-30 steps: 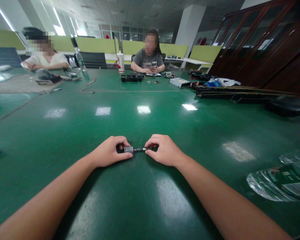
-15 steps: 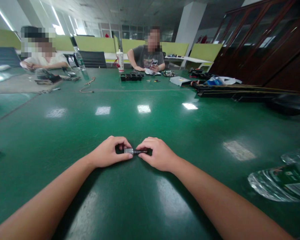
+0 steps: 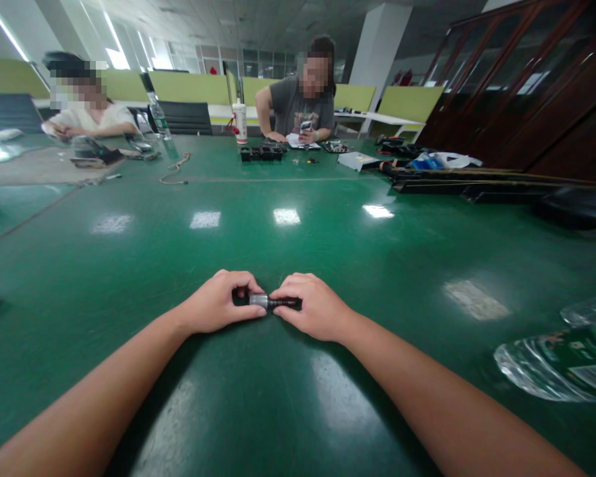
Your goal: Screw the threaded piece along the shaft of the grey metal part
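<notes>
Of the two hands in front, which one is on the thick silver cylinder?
The left hand: its thumb and fingers hold the silver cylinder, whereas the right hand pinches the thin dark rod.

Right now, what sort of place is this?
Likely an open-plan office: yellow-green partitions and a dark chair beyond the big green table, plus a tall wooden cabinet.

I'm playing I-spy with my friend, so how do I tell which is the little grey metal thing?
Find the big green table, then its near part, where the left hand and the right hand almost meet. Pinched in the left hand is the little grey metal cylinder, in line with the thin dark rod the right hand holds. It's fatter and paler than that rod.
</notes>
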Demonstrator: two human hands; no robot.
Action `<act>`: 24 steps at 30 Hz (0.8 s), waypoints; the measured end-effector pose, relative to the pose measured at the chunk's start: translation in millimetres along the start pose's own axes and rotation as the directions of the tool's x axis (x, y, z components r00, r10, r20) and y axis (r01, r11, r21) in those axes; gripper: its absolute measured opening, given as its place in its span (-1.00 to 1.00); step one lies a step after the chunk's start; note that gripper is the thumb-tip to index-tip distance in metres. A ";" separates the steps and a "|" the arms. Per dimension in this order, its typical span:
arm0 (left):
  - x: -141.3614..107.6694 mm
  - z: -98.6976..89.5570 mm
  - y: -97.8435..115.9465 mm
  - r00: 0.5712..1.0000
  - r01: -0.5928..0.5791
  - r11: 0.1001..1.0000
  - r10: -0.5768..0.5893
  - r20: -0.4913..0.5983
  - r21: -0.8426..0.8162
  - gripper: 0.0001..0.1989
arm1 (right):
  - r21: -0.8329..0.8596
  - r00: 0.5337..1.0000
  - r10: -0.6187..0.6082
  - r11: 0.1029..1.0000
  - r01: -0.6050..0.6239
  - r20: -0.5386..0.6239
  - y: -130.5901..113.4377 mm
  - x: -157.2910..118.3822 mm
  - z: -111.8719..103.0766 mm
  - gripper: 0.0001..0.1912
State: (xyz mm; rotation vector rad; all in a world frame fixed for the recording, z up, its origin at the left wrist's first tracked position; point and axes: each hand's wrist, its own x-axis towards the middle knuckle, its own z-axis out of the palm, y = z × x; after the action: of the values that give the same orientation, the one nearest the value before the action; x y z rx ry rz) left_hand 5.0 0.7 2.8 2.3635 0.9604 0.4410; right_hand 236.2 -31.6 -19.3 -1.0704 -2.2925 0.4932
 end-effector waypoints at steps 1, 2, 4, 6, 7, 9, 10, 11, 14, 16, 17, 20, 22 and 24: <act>-0.1 -0.1 0.0 1.000 0.001 1.000 -0.001 0.001 0.004 -0.74 | -0.002 1.000 -0.001 1.000 0.001 0.001 0.0 0.2 0.0 -0.82; -0.3 -0.1 0.2 1.000 0.000 1.000 0.000 0.002 0.006 -0.75 | -0.003 1.000 -0.002 1.000 0.002 0.002 0.0 0.5 0.1 -0.83; -0.7 -0.2 0.6 1.000 -0.006 1.000 0.006 0.004 0.003 -0.75 | -0.002 1.000 -0.004 1.000 0.004 0.004 -0.2 1.0 0.0 -0.83; -1.1 -0.1 1.2 1.000 -0.011 1.000 0.011 0.005 -0.002 -0.76 | 0.003 1.000 -0.002 1.000 0.002 0.000 -0.3 1.1 -0.2 -0.84; -1.1 0.0 1.4 1.000 -0.012 1.000 0.012 0.004 -0.002 -0.76 | 0.005 1.000 0.000 1.000 0.000 -0.003 -0.3 1.1 -0.3 -0.84; -0.9 0.3 1.6 1.000 -0.008 1.000 0.008 -0.002 0.004 -0.77 | 0.009 1.000 0.004 1.000 -0.004 -0.006 -0.3 0.9 -0.7 -0.84; -0.7 0.4 1.6 1.000 -0.004 1.000 0.004 -0.003 0.009 -0.76 | 0.011 1.000 0.004 1.000 -0.004 -0.006 -0.2 0.7 -0.9 -0.84; -0.4 0.6 1.7 1.000 0.000 1.000 0.000 -0.005 0.014 -0.76 | 0.012 1.000 0.002 1.000 -0.002 -0.006 0.0 0.5 -1.0 -0.85; 0.0 0.8 1.7 1.000 0.012 1.000 -0.012 0.000 0.021 -0.75 | 0.017 1.000 -0.005 1.000 0.005 -0.011 0.6 0.3 -1.4 -0.85; -0.3 0.8 1.8 1.000 0.016 1.000 -0.016 0.001 0.025 -0.74 | 0.017 1.000 -0.005 1.000 0.005 -0.014 1.0 0.4 -1.7 -0.85; -0.6 0.7 1.8 1.000 0.017 1.000 -0.017 0.001 0.026 -0.74 | 0.017 1.000 -0.004 1.000 0.004 -0.014 1.1 0.5 -1.9 -0.85; -1.2 0.4 1.5 1.000 0.020 0.999 -0.020 0.004 0.031 -0.73 | 0.021 1.000 0.003 1.000 -0.002 -0.016 1.1 1.0 -2.6 -0.85; -1.2 0.3 1.1 1.000 0.023 0.999 -0.023 0.005 0.034 -0.73 | 0.023 1.000 0.004 1.000 -0.004 -0.014 1.1 1.4 -3.0 -0.86; -0.8 0.3 0.9 1.000 0.022 0.999 -0.023 0.006 0.035 -0.73 | 0.023 1.000 0.004 1.000 -0.004 -0.013 1.2 1.6 -3.4 -0.86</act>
State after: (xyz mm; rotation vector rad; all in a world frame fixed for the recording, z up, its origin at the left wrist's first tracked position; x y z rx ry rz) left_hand 5.1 -0.5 3.0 2.3813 0.9984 0.4109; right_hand 238.2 -29.3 -16.7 -1.0638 -2.2683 0.5115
